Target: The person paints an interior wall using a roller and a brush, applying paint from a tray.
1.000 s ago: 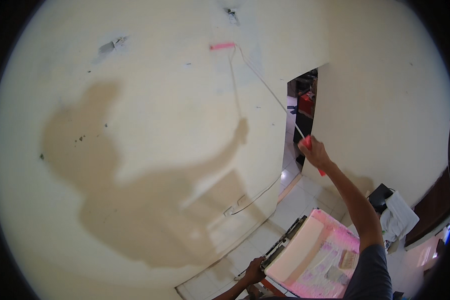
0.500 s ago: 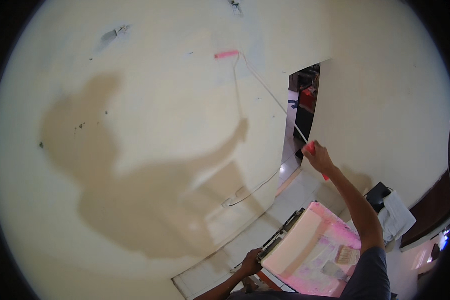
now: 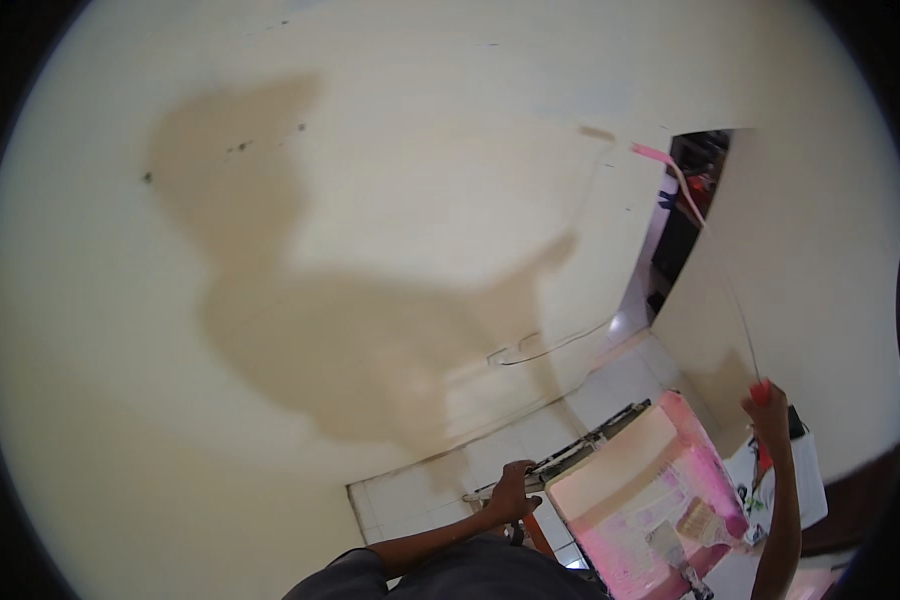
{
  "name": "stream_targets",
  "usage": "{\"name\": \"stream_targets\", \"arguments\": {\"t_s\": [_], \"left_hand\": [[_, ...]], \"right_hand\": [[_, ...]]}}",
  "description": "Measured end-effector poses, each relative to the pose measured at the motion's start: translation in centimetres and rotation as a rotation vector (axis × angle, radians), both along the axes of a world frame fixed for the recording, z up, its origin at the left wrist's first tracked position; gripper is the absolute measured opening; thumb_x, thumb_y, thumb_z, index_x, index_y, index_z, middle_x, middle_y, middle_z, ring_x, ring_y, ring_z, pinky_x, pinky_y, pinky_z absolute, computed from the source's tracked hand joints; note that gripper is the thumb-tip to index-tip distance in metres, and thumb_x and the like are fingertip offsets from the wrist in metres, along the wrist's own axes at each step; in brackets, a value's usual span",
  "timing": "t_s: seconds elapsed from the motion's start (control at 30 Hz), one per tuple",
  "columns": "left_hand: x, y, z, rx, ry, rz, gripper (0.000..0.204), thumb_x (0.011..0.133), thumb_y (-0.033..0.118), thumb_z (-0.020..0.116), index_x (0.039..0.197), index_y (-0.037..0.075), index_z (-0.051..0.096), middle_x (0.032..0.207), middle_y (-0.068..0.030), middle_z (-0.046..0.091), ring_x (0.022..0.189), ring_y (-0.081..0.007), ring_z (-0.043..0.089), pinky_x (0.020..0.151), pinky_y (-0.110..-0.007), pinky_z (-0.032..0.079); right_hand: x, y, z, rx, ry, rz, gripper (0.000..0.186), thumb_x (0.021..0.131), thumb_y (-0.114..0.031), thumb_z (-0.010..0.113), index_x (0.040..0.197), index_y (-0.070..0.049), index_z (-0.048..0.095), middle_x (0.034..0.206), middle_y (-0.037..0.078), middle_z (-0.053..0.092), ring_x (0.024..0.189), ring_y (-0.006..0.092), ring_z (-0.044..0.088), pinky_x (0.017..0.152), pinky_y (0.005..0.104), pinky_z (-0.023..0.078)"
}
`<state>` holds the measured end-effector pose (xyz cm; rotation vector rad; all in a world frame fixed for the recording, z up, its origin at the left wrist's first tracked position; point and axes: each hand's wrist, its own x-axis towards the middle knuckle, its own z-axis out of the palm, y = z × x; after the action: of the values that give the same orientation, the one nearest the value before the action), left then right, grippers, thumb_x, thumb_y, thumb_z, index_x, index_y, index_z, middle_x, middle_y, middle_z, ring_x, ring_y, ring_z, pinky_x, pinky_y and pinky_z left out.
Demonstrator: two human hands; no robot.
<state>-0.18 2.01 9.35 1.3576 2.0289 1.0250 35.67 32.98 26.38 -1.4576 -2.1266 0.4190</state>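
My right hand (image 3: 770,412) is closed round the red handle of a paint roller (image 3: 652,152), out to the right. Its long thin frame reaches up to a pink sleeve, which appears off the wall, beside a doorway gap. My left hand (image 3: 511,493) is low in the middle, its fingers over a metal rail (image 3: 595,437) that looks like part of a stepladder; the grip is partly hidden. Between my hands sits a pink-stained paint tray (image 3: 682,412) with pale paint in it. A wide paintbrush (image 3: 705,522) and a putty knife (image 3: 667,545) lie in the tray.
A cream wall (image 3: 420,180) with small dark marks carries my shadow. A thin cable (image 3: 560,347) runs along its lower part. White floor tiles (image 3: 400,495) show below. Right of the tray is a white cloth-like thing (image 3: 813,480). Dark items stand beyond the doorway gap (image 3: 685,235).
My right hand has drawn down and right, taking the roller off the wall towards the doorway. The view has shifted. My left hand stays by the rail.
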Motion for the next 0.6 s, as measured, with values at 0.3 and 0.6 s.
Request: {"name": "stream_targets", "arguments": {"t_s": [0.3,0.6], "left_hand": [[0.1,-6.1,6.0,-0.325,-0.959,-0.707,0.056,0.079,0.035,0.065,0.120,0.000,0.049,0.112,-0.0134,0.058,0.109,-0.0247,0.053,0.094,-0.036,0.041],[3.5,-4.3,9.8,-0.530,-1.267,-0.442,0.073,0.083,0.039,0.063,0.130,-0.009,0.034,0.130,-0.0180,0.044,0.117,-0.0257,0.047,0.100,-0.036,0.036]], "right_hand": [[3.4,-1.9,-1.7,-0.217,0.096,-0.006,0.013,0.067,-0.006,0.063,0.069,-0.004,0.051,0.058,-0.002,0.046,0.049,0.0073,0.042,0.045,0.0284,0.036],[2.4,-0.8,0.7,-0.414,-0.251,0.085,0.026,0.083,-0.019,0.065,0.104,-0.004,0.063,0.089,0.001,0.066,0.076,0.0101,0.057,0.062,0.0286,0.045]]}}
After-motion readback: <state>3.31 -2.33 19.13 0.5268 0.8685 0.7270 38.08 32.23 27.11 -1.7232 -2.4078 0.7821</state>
